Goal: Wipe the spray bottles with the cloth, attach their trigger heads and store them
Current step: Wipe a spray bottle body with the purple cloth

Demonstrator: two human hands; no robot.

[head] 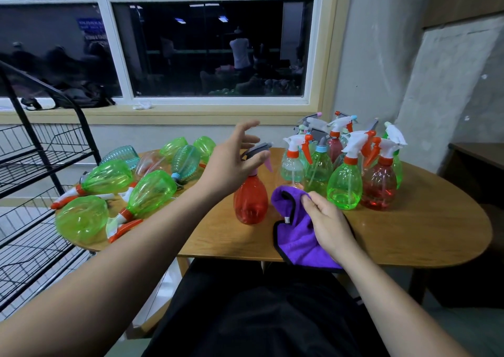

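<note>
A red spray bottle point(251, 201) with a grey trigger head point(259, 149) stands upright near the middle of the wooden table point(409, 236). My left hand point(234, 160) hovers at that head with its fingers spread, holding nothing. My right hand point(327, 220) grips a purple cloth point(297, 236) at the table's front edge, just right of the red bottle. Several assembled bottles point(345, 184) stand upright at the back right. Several green and clear bottles point(109, 176) lie on their sides at the left, some with loose white and orange heads point(120, 225).
A black wire rack point(41, 171) stands left of the table. A window sill point(163, 111) runs behind it, with a wall and a leaning board point(450, 97) at the right. My dark-clothed lap point(259, 315) is below the table's front edge.
</note>
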